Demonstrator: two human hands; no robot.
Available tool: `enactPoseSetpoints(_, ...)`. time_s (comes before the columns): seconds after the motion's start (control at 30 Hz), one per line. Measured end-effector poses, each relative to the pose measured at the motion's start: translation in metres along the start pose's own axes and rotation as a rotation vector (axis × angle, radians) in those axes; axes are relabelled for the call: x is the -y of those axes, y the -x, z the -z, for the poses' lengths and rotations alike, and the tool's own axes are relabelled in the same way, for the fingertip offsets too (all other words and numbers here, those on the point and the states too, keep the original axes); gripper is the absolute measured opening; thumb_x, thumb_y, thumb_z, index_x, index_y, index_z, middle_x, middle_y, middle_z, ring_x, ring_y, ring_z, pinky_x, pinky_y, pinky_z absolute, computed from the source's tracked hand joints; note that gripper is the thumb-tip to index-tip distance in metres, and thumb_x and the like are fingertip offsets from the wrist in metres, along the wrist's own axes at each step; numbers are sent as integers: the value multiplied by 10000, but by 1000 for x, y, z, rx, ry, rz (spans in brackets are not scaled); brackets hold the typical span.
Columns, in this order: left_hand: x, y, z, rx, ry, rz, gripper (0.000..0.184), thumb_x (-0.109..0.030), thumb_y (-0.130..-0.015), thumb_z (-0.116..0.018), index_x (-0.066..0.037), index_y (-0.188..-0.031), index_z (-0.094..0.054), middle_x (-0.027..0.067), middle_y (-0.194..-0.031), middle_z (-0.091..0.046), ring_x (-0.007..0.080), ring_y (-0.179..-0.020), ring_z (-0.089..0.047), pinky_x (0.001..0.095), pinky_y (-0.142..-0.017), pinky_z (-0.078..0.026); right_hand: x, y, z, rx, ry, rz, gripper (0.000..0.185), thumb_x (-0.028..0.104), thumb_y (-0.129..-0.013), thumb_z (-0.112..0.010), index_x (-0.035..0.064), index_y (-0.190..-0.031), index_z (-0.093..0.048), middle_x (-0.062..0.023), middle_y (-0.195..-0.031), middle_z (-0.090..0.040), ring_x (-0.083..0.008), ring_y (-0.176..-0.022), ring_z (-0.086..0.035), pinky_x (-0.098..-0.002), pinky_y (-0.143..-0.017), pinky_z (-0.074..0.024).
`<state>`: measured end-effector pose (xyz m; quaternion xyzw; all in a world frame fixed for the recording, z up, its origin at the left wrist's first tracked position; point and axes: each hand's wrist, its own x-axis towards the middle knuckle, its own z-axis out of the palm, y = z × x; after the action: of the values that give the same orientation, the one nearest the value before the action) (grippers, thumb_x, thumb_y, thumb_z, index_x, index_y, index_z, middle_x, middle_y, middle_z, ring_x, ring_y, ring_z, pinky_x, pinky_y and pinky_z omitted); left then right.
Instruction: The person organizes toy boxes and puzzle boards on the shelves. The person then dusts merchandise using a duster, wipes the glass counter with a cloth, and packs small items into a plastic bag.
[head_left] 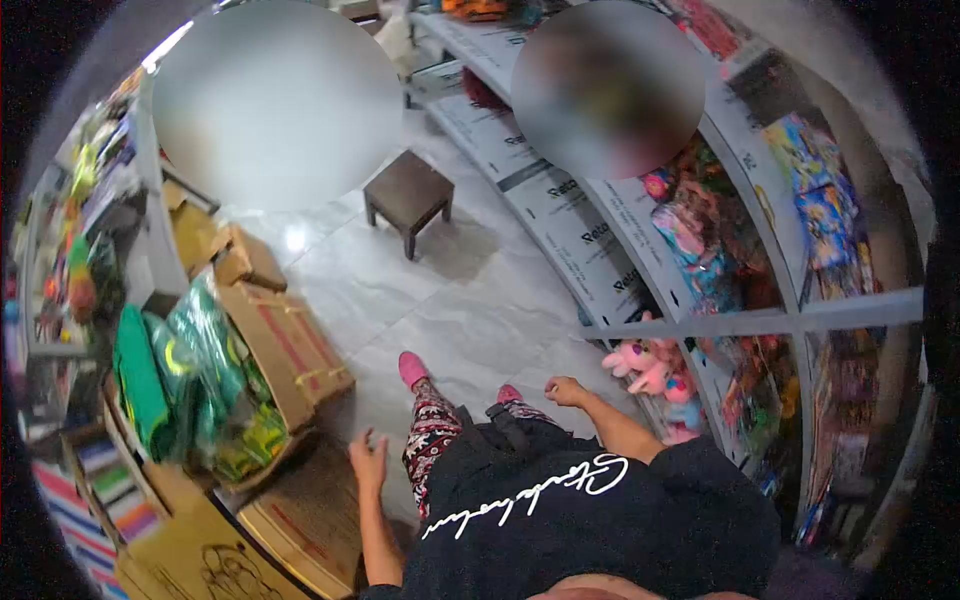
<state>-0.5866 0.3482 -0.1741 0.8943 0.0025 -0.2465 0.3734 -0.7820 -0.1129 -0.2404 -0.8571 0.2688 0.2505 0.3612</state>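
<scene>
While tall shelving (755,325) loaded with packaged goods rises along the right side, a pale tiled floor (365,295) with grey veining runs down the middle of the aisle. Over the lower part of the view spreads the wearer's black shirt (650,515), white script across its front, above patterned trousers (433,440). On the left stands an open cardboard box (290,345), its flap raised toward the aisle, resting among other brown cartons. Farther up the floor, well apart from both hands, is a dark brown stool (410,185). Green goods in clear plastic (200,335) fill the open box, which is the thing nearest the left hand. Pink plush toys (650,365) sit on a low shelf to the right, nearest the right hand. Pink shoes (411,369) show beyond the trouser legs. The left hand (368,462) is raised beside the box, apart from it, fingers loosely parted; the right hand (566,391) hangs over the floor, fingers curled inward, though I cannot tell how narrow their gap is or whether they hold something small
</scene>
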Motion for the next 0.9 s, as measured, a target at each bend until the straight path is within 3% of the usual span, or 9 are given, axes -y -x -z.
enactPoseSetpoints(0.1, -24, -44, 64, -219, 208, -80, 348, -177, -825, -638, 5, -1113, -566, 139, -1067, -555, 243, -942, -539, 339, -822, -439, 32, 0, 13, 47, 1, -97, 215, 232, -724, -636, 83, -879, -642, -88, -718, -658, -175, -587, -629, -324, -634, -502)
enactPoseSetpoints(0.2, -56, -75, 127, -513, 399, -63, 274, -241, -904, -555, -5, -1041, -575, 63, -906, -572, 158, -830, -535, 284, -763, -430, 55, -20, 24, -9, -16, -131, 208, 213, -709, -637, 84, -873, -638, -75, -685, -651, -171, -573, -626, -328, -616, -499)
enactPoseSetpoints(0.3, -64, -96, 172, -592, 562, -5, 224, -245, -912, -548, -29, -963, -573, 23, -826, -558, 113, -735, -520, 281, -694, -440, 89, -40, 40, -95, 18, -74, 201, 228, -705, -637, 74, -833, -636, -91, -682, -645, -224, -610, -630, -343, -628, -500)
enactPoseSetpoints(0.4, -32, -125, 170, -563, 629, -65, 217, -252, -908, -555, -39, -947, -565, 14, -809, -551, 100, -692, -498, 249, -625, -419, 110, -65, 41, -317, 75, 42, 209, 260, -711, -629, 60, -769, -633, -121, -673, -632, -289, -642, -617, -369, -638, -492)
enactPoseSetpoints(0.47, -70, -127, 161, -533, 698, -79, 199, -246, -899, -565, -51, -938, -561, 9, -799, -550, 84, -674, -496, 222, -574, -405, 127, -78, 44, -353, 26, 39, 228, 278, -717, -625, 53, -747, -629, -134, -673, -626, -307, -647, -608, -380, -641, -486)
enactPoseSetpoints(0.63, -101, -159, 98, -197, 875, 104, 212, -226, -884, -584, -51, -999, -548, 17, -864, -562, 77, -686, -519, 197, -534, -392, 148, -75, 58, -366, -44, 50, 261, 299, -745, -607, 39, -725, -627, -157, -680, -618, -322, -639, -595, -400, -635, -474)
enactPoseSetpoints(0.73, -139, -176, 67, -12, 772, 32, 223, -209, -877, -591, -49, -1028, -560, 18, -878, -570, 84, -723, -547, 196, -549, -398, 140, -66, 71, -277, -77, -8, 275, 304, -754, -608, 30, -742, -626, -149, -670, -617, -305, -636, -606, -392, -631, -478)
enactPoseSetpoints(0.83, -173, -192, 42, 172, 676, 15, 243, -193, -862, -605, -50, -1055, -574, 10, -869, -574, 93, -726, -559, 213, -577, -407, 127, -67, 91, -261, -162, -86, 246, 286, -779, -620, 41, -806, -628, -103, -677, -629, -222, -600, -613, -341, -579, -490)
enactPoseSetpoints(0.9, -194, -201, 29, 219, 618, 41, 237, -187, -847, -618, -52, -1040, -586, 17, -873, -583, 95, -718, -554, 223, -611, -420, 121, -75, 113, -203, -596, -389, 220, 268, -807, -625, 55, -857, -607, -44, -707, -627, -135, -595, -599, -274, -546, -493)
